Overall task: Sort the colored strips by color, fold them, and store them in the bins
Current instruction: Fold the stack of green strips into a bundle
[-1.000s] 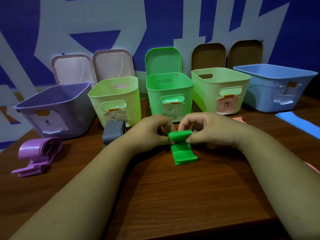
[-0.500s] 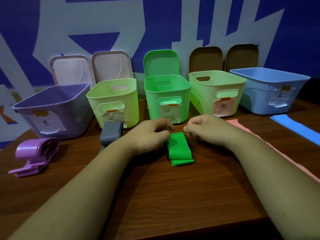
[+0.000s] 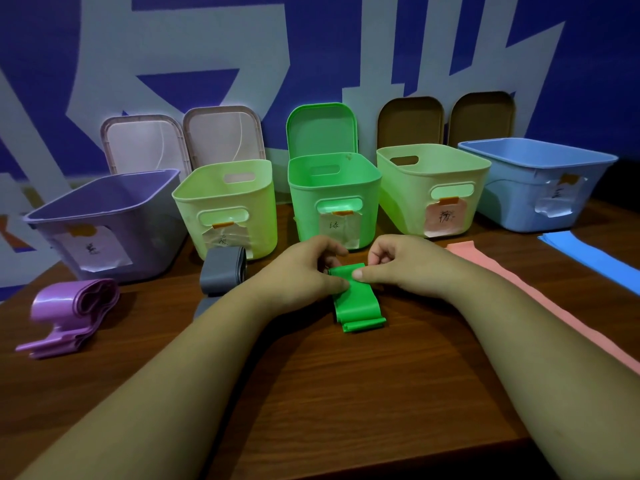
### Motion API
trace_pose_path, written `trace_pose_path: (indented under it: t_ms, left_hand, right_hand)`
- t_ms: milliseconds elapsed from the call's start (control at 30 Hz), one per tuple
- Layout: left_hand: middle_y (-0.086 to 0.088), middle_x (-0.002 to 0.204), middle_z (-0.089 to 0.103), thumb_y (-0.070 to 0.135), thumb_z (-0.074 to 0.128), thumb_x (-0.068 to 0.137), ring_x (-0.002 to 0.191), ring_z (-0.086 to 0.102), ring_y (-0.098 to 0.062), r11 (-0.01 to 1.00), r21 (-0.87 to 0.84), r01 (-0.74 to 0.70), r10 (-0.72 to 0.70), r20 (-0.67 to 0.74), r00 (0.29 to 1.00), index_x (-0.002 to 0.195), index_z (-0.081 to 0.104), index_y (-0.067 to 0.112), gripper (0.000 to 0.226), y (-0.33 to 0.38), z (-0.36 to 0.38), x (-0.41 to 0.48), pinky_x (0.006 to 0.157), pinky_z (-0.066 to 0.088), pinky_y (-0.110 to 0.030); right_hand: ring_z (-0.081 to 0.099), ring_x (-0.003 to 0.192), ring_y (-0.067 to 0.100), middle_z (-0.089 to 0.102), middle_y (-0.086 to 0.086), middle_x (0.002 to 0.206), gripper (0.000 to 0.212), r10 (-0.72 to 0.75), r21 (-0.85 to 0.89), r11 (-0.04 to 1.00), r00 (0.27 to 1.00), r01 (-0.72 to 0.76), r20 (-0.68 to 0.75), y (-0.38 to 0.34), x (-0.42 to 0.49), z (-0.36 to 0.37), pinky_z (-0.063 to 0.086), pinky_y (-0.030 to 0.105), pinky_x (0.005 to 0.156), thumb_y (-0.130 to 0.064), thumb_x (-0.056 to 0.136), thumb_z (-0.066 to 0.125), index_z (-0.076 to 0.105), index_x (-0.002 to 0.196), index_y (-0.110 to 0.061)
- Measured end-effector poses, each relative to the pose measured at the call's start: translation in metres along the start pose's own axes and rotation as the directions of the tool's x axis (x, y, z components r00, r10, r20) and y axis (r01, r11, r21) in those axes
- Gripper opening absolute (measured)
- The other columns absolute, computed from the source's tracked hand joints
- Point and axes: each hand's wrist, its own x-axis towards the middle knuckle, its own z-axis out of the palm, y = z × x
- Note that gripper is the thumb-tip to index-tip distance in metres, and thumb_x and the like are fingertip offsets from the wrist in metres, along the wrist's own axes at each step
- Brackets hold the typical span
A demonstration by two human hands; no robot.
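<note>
A green strip (image 3: 358, 304) lies folded on the wooden table (image 3: 346, 393), just in front of the green bin (image 3: 332, 199). My left hand (image 3: 304, 271) and my right hand (image 3: 398, 263) both pinch its far end with thumb and fingers. A grey folded strip (image 3: 221, 273) sits left of my left wrist. At the far left lies a purple strip (image 3: 72, 311), loosely folded. A pink strip (image 3: 519, 299) runs flat along the right, and a blue strip (image 3: 588, 254) lies beyond it.
Five open bins line the back: purple (image 3: 100, 216), pale green (image 3: 225, 206), green, a second pale green (image 3: 433, 188), blue (image 3: 533, 181). Lids (image 3: 322, 129) lean on the wall behind them. The table's near edge runs below my forearms.
The rolled far end of the green strip was lowered and flattened onto the table. Both hands stayed at that end and now pinch it again.
</note>
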Motion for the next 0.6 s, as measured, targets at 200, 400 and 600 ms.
trace_pose_path:
  t_ms: [200, 400, 600]
  left_hand:
    - [0.003, 0.111, 0.069, 0.014, 0.086, 0.084, 0.101, 0.067, -0.013, 0.999, -0.037, 0.031, -0.038, -0.224, 0.974, 0.125, 0.064, 0.025, 0.047, -0.004, 0.004, 0.013, 0.095, 0.056, -0.033]
    - [0.006, 0.121, 0.067, 0.025, 0.08, 0.091, 0.111, 0.062, -0.014, 0.98, 0.194, 0.048, 0.014, -0.308, 0.951, 0.128, 0.064, 0.024, 0.04, -0.01, 0.011, 0.021, 0.094, 0.048, -0.027]
    - [0.002, 0.129, 0.061, 0.028, 0.068, 0.099, 0.125, 0.052, -0.019, 0.887, 0.46, -0.033, 0.206, -0.33, 0.921, 0.129, 0.063, 0.021, 0.032, 0.006, 0.016, 0.007, 0.107, 0.046, -0.038]
  right_hand:
    - [0.061, 0.077, 0.013, 0.071, -0.004, 0.086, 0.031, 0.039, -0.011, 0.999, 0.996, -0.04, -0.08, -0.001, 0.003, 0.001, 0.043, 0.031, 0.065, -0.06, 0.094, 0.072, 0.07, 0.096, -0.028]
    - [0.064, 0.086, 0.014, 0.071, -0.005, 0.092, 0.024, 0.065, -0.018, 0.998, 0.996, -0.067, -0.062, -0.003, 0.0, 0.001, 0.042, 0.029, 0.064, -0.053, 0.099, 0.068, 0.073, 0.098, -0.03]
    - [0.063, 0.079, 0.014, 0.072, -0.006, 0.089, 0.022, 0.136, 0.124, 0.984, 0.987, -0.124, -0.088, -0.007, -0.005, 0.004, 0.046, 0.031, 0.067, -0.043, 0.1, 0.067, 0.074, 0.096, -0.022]
